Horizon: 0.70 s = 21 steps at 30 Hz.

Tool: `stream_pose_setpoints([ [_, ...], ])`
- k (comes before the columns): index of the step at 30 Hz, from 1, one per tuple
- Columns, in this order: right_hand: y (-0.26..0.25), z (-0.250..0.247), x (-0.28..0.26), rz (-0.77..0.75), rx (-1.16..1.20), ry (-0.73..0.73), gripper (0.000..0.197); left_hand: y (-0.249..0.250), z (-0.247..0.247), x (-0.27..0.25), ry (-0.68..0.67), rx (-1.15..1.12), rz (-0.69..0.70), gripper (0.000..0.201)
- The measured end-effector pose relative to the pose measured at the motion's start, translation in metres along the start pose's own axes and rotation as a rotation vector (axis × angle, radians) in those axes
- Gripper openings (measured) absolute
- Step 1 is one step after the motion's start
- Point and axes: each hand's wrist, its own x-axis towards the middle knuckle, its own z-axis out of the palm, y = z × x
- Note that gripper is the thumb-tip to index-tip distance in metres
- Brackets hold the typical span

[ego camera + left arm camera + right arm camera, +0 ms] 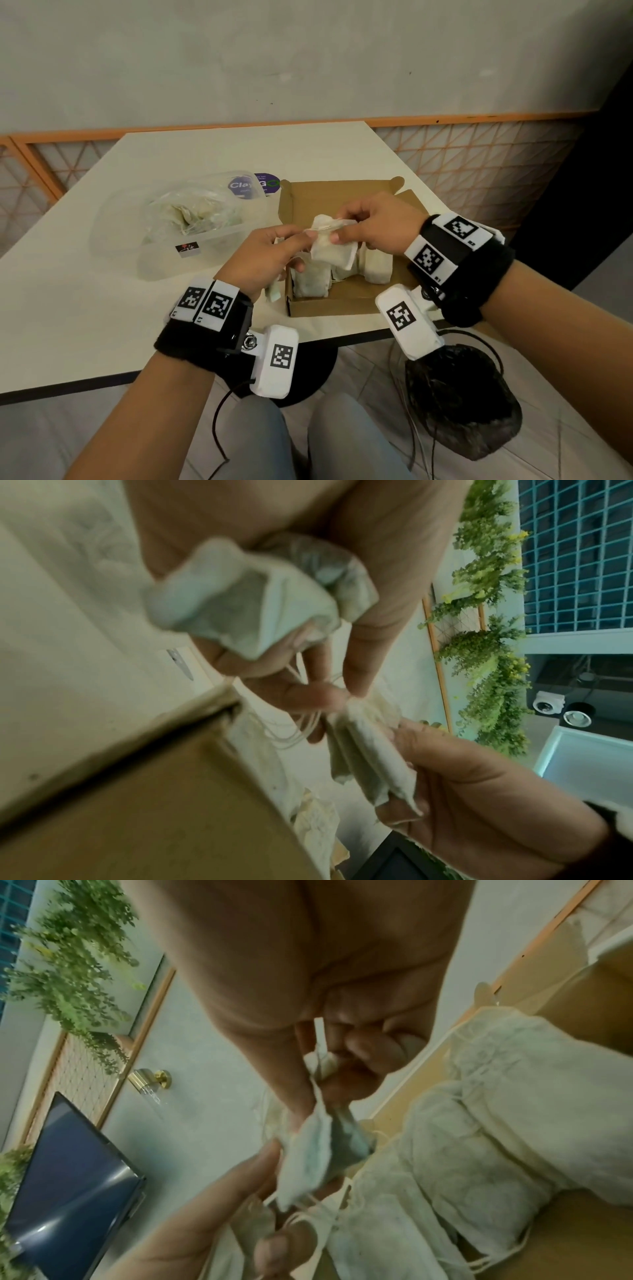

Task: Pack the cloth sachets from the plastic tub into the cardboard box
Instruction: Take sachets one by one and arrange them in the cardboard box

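Note:
Both hands hold one white cloth sachet [334,246] just above the open cardboard box [342,301]. My left hand [301,240] pinches its left top corner, and my right hand [346,228] pinches its top edge from the right. The left wrist view shows that sachet [369,756] between the two hands, and a second crumpled sachet [246,599] tucked in my left palm. Several sachets [310,281] stand in the near part of the box. Left of the box, the clear plastic tub [171,260] contains more sachets [191,216] inside a plastic bag.
A purple round ClayGO sticker [253,185] lies behind the tub. A small dark card [187,249] leans at the tub's front. The table's near edge [102,380] runs below my wrists. A black bag [462,404] sits on the floor at the right.

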Motion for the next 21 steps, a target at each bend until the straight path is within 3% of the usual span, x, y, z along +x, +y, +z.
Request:
stream_pose_setpoints([
  [5, 0.003, -0.002, -0.002, 0.003, 0.038, 0.163, 0.019, -0.009, -0.010, -0.001, 0.133, -0.160, -0.113, 0.021],
  [11, 0.002, 0.014, -0.006, 0.002, 0.037, -0.071, 0.020, -0.012, -0.011, -0.002, 0.123, -0.201, -0.135, 0.016],
  [14, 0.009, 0.024, -0.002, 0.053, -0.023, -0.116, 0.015, -0.011, -0.011, -0.002, 0.121, -0.196, -0.134, 0.018],
  [21, 0.015, 0.046, 0.005, 0.120, 0.243, -0.234, 0.014, -0.004, -0.008, -0.005, 0.087, -0.256, -0.110, 0.022],
])
